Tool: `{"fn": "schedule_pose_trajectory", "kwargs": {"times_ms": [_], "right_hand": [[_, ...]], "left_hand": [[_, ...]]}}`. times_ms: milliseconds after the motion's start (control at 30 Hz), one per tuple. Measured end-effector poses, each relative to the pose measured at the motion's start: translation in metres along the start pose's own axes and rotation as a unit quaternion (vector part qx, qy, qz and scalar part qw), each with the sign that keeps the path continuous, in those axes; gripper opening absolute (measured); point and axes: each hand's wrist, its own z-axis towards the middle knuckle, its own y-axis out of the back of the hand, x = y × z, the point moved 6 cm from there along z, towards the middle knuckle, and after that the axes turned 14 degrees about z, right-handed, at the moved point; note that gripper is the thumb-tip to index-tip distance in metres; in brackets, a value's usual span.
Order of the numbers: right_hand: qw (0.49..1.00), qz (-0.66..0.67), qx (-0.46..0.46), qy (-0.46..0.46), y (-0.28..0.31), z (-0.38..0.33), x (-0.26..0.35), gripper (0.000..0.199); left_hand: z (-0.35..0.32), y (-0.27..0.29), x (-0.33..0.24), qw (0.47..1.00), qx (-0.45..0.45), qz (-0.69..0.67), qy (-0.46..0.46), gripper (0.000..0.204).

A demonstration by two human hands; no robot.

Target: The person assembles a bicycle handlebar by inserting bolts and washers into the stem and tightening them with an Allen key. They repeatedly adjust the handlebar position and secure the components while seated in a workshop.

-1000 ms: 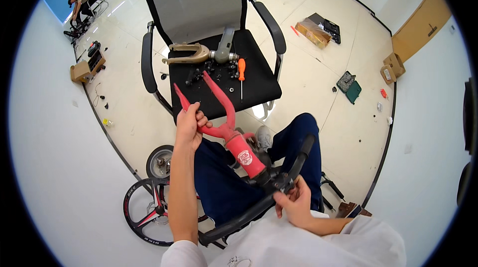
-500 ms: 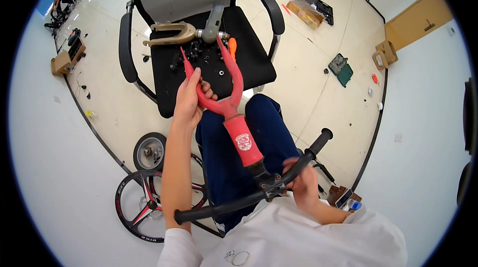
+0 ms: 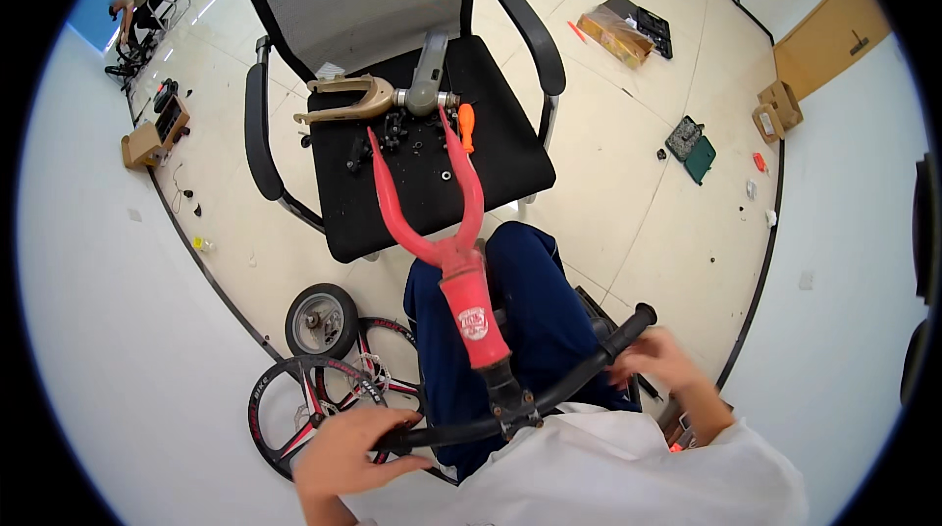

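A red bicycle fork lies across my lap, its two prongs pointing away over the chair seat. Behind its crown sits a red tube, then a black stem clamped to a black handlebar. My left hand is round the handlebar's left end, thumb below and fingers above. Close against the right grip is my right hand, its fingers bent, blurred and partly behind the bar. Beyond the prong tips, the seat holds a tan fork, a grey metal arm, an orange-handled tool and small black parts.
The black office chair stands in front of my knees. Spoked wheels and a small tyred wheel lie at left. On the floor at right are a green case and a toolbox. Another person bends far left.
My left hand has let go of the red fork's prong and come back to the handlebar's left end. My right hand has moved outward along the right grip. The view has shifted slightly.
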Motion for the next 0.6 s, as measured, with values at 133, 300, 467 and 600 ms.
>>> {"fn": "schedule_pose_trajectory", "kwargs": {"times_ms": [133,300,467,600], "right_hand": [[0.935,-0.353,0.001,0.026,0.037,0.017,0.103,0.02],[0.931,-0.324,-0.003,0.17,0.009,0.205,0.175,0.029],[0.811,-0.547,0.096,0.185,-0.058,0.389,0.127,0.026],[0.721,-0.625,0.113,0.277,-0.112,0.426,0.126,0.019]], "left_hand": [[-0.005,-0.025,0.004,0.997,-0.043,0.038,0.06,0.039],[-0.009,-0.035,0.011,0.996,-0.061,0.003,0.061,0.035],[-0.01,-0.04,0.017,0.992,-0.083,-0.037,0.084,0.033],[-0.023,-0.059,0.03,0.986,-0.083,-0.11,0.096,0.033]]}}
